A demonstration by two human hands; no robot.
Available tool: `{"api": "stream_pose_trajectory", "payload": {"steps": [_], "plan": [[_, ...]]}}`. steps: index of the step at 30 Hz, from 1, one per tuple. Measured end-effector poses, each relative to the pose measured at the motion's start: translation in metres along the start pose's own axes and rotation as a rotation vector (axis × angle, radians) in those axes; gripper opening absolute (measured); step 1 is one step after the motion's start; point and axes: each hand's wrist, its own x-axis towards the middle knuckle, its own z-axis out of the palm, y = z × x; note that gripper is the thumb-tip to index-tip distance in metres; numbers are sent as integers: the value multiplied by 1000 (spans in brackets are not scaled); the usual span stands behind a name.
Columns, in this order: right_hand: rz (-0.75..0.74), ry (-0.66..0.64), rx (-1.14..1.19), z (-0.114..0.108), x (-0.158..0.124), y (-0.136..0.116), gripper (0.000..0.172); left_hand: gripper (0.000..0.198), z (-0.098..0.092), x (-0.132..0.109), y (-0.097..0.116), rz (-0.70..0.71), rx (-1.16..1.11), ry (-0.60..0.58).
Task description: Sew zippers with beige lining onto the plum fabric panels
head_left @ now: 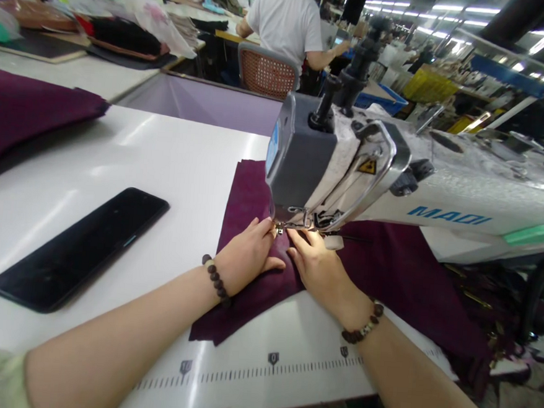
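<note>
A maroon piece of fabric [249, 196] lies flat under the head of a sewing machine [303, 156] and stretches off to the right. My left hand [250, 255] rests on it, fingers laid out, the tips beside the presser foot [279, 228]. On the other side of the foot, my right hand [321, 266] lies on the same fabric with its fingers extended and pointing at the needle area. Both hands press the cloth from above without gripping it. The needle itself is too small to make out, and the right fingertips are partly hidden by the machine.
A black phone [80, 246] lies on the white tabletop [177, 154] left of my arm. Further left sits more maroon fabric [31, 115]. A ruler scale [241, 373] runs along the front edge. Ahead, a person [287, 25] in a white shirt sits on a chair [268, 72].
</note>
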Motion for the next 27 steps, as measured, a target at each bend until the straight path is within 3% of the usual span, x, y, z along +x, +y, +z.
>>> {"api": "stream_pose_trajectory", "payload": {"steps": [7,11,14,18,20,23,27], "plan": [[87,9,-88,-6,-3,2,43,66,-3,-4,3,34,30,-9],[181,-156,-158,-31,-12,16,53,66,-3,-6,-8,80,57,-48],[75,-360,-124,-64,-21,17,51,52,-12,-7,-27,92,44,-118],[-224,-601,68,-93,-26,6,33,25,-32,-11,-38,54,65,-156],[-266,-522,135,-87,-25,1,29,22,-37,-16,-29,62,52,-135],[-187,-232,25,-56,-25,0,34,27,-32,-24,-7,102,29,-66],[-112,-127,-45,-17,-34,-1,43,36,-14,-32,12,134,40,17]]}}
